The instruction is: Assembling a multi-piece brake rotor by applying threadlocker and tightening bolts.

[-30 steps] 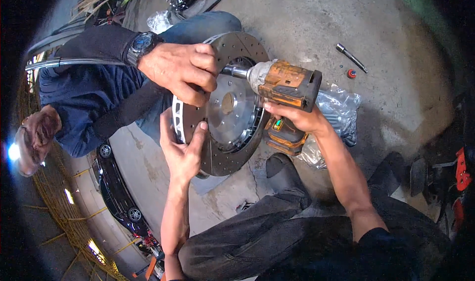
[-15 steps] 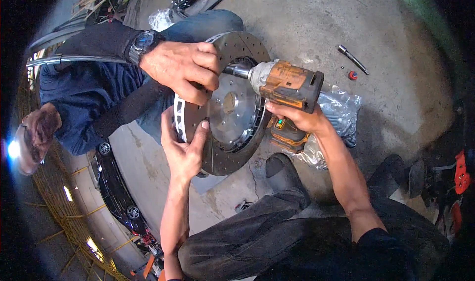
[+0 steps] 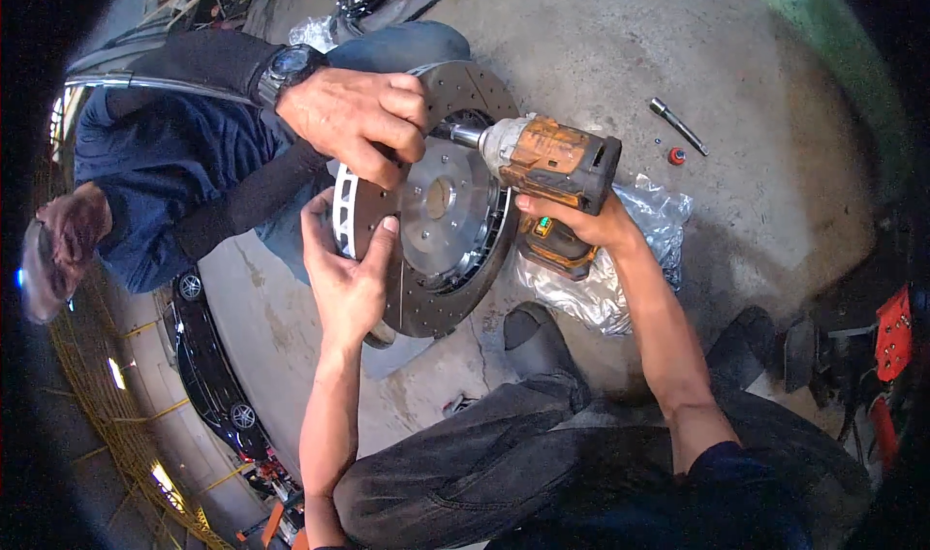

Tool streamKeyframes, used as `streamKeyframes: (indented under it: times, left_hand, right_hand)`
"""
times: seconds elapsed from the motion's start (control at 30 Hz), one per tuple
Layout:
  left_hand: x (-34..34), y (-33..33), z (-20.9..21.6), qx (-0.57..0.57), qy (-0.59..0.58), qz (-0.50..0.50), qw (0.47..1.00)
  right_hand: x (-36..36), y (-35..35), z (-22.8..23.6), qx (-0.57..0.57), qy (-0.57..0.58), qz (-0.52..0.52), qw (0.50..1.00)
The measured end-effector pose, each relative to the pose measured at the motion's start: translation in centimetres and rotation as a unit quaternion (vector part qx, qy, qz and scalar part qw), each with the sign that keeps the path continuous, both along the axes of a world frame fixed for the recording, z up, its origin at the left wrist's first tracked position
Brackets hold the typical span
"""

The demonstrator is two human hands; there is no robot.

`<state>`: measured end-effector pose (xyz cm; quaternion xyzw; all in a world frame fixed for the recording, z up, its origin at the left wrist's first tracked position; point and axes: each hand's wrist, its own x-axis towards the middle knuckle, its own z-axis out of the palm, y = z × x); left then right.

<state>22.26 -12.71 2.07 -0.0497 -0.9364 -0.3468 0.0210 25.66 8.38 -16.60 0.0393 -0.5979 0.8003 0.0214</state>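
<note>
Wrench (image 3: 554, 156) gripped by right hand (image 3: 593, 225) points left, long axis crosswise; left hand (image 3: 347, 284) clasps disc (image 3: 457, 223).

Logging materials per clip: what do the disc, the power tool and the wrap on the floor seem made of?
Disc: metal, kind unclear; dull grey drilled face, shinier centre. Power tool: probably hard plastic body, scuffed orange and black, with grey, metal-looking nose. Wrap: likely thin plastic film, clear, crinkled, glinting.

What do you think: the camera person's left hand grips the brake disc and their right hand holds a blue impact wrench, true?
No, the impact wrench in the right hand is orange and black, not blue; the head view shows it. The left hand does grip the brake disc.
</note>
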Motion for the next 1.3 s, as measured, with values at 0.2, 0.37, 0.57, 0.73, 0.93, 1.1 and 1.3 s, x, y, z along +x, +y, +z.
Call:
streamKeyframes:
  times: [0.2, 0.37, 0.57, 0.73, 0.93, 1.1, 1.3]
  left_hand:
    - [-0.1, -0.4, -0.1, -0.019, -0.011, 0.0, 1.0]
    - [0.0, 0.4, 0.5, -0.011, -0.032, -0.006, 0.999]
    - [-0.3, -0.4, 0.1, -0.004, -0.015, -0.026, 1.0]
    - [0.0, 0.1, 0.7, 0.034, -0.057, 0.013, 0.998]
    - [0.1, -0.3, 0.0, 0.006, -0.023, -0.02, 1.0]
    - [0.6, -0.4, 0.3, -0.018, -0.008, -0.02, 1.0]
    - [0.6, -0.4, 0.4, 0.002, -0.019, -0.021, 1.0]
  right_hand:
    - [-0.8, 0.5, -1.1, -0.112, -0.112, 0.066, 0.985]
    - [0.3, -0.4, -0.3, -0.207, -0.106, 0.032, 0.972]
    - [2.1, 0.6, -3.5, -0.367, -0.226, -0.061, 0.9]
    - [1.9, 1.2, -2.9, -0.327, -0.232, -0.048, 0.915]
    - [0.1, 0.6, -0.9, -0.272, -0.237, -0.018, 0.933]
    - [-0.2, 0.2, -1.4, -0.291, -0.237, -0.009, 0.927]
    - [0.0, -1.9, -1.2, -0.405, -0.237, 0.004, 0.883]
